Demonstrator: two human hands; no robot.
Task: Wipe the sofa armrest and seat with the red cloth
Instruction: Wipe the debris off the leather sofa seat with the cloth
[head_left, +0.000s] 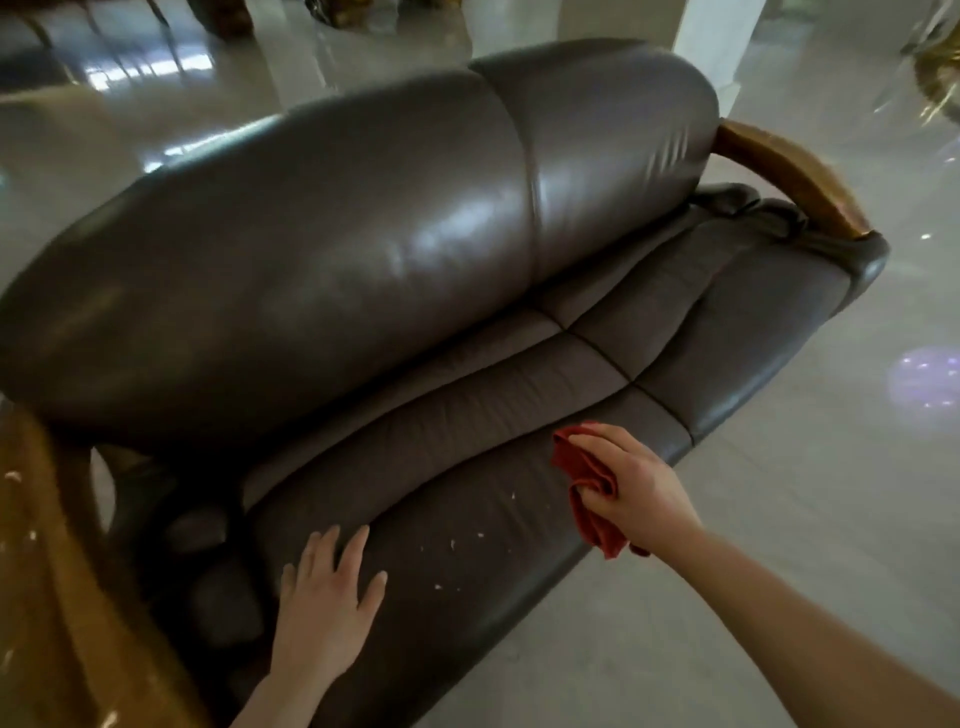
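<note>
**Red cloth held at the seat's front edge**

The left hand (332, 597) lies flat on the seat (467, 457), fingers spread, palm down, gripping nothing. It rests near the left end of the cushion, just beside the padded inner side of the near armrest (47, 561), whose wooden top carries a few pale flecks.

The right hand (631, 488) is closed around the cloth (587, 483), which is bunched in the fist; folds stick out above the fingers and a corner hangs below the palm. Cloth and hand sit at the front edge of the seat, right of the left hand and well apart from it.

Between the two hands, small white crumbs (452, 544) are scattered over the dark leather.

Beyond the seat rises the glossy, rounded backrest (363, 218). At the far end, the other wooden armrest (789, 176) curves forward. A pale, shiny floor (779, 519) surrounds the sofa.
</note>
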